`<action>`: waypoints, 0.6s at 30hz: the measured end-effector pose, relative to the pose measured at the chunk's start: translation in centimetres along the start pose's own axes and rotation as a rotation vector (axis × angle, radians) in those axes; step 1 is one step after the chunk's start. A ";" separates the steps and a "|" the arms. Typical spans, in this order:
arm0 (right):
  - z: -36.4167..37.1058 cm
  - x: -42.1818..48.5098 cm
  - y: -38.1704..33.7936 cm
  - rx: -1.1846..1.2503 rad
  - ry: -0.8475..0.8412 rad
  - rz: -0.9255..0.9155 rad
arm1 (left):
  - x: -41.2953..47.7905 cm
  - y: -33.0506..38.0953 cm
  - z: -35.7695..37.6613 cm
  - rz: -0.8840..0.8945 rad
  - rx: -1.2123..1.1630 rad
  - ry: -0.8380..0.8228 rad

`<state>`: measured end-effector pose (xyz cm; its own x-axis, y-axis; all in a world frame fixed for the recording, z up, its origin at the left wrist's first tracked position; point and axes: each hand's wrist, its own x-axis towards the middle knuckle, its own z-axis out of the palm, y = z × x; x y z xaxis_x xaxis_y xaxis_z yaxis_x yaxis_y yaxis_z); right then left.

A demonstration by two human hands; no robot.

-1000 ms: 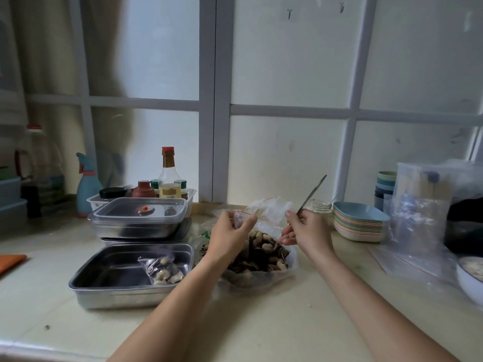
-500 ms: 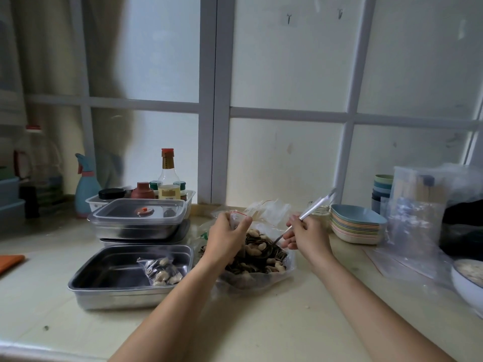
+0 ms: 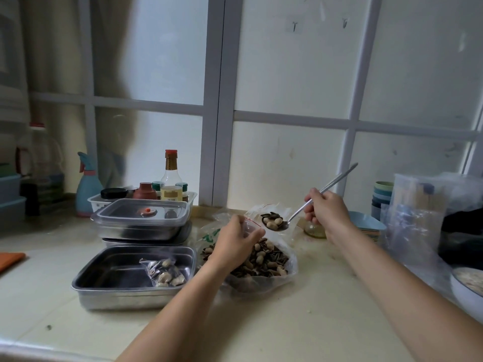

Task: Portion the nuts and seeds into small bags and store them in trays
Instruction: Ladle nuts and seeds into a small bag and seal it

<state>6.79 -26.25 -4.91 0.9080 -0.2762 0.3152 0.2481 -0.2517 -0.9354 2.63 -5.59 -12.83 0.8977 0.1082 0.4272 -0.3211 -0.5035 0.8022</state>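
Note:
A large clear bag of peanuts and sunflower seeds (image 3: 264,262) lies open on the counter. Above it my left hand (image 3: 235,241) pinches a small clear zip bag (image 3: 252,226) with a red strip at its mouth. My right hand (image 3: 325,210) grips a long metal spoon (image 3: 308,205); its bowl, heaped with nuts and seeds (image 3: 273,222), hovers just right of the small bag's mouth. To the left, an open steel tray (image 3: 109,278) holds one filled small bag (image 3: 166,273).
Lidded steel trays (image 3: 141,220) are stacked behind the open one, with a basket of bottles (image 3: 170,189) and a spray bottle (image 3: 87,189) further back. Stacked pastel dishes (image 3: 366,226), cups (image 3: 381,194), loose plastic bags (image 3: 415,218) and a white bowl (image 3: 467,291) fill the right side.
My right hand scooped the spoon into the big bag and lifted it out loaded with nuts and seeds, up beside the small bag. My left hand stayed holding the small bag.

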 end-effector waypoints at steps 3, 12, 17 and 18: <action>0.6 -0.3 -1.6 -0.034 0.000 -0.078 | -0.2 0.4 0.3 0.029 0.029 -0.044; 2.9 -4.3 -4.9 -0.251 -0.116 -0.654 | -0.1 0.5 0.2 -0.004 -0.048 0.024; 3.4 -4.4 -5.4 -0.309 -0.161 -0.818 | -0.1 0.4 0.1 -0.028 -0.067 0.062; 3.4 -4.3 -5.5 -0.315 -0.165 -0.826 | -0.1 0.4 0.1 -0.023 -0.056 0.059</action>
<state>2.66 -20.48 -1.71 0.5244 0.2363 0.8180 0.7614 -0.5602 -0.3263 2.46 -5.90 -12.55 0.8864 0.1703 0.4305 -0.3183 -0.4512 0.8337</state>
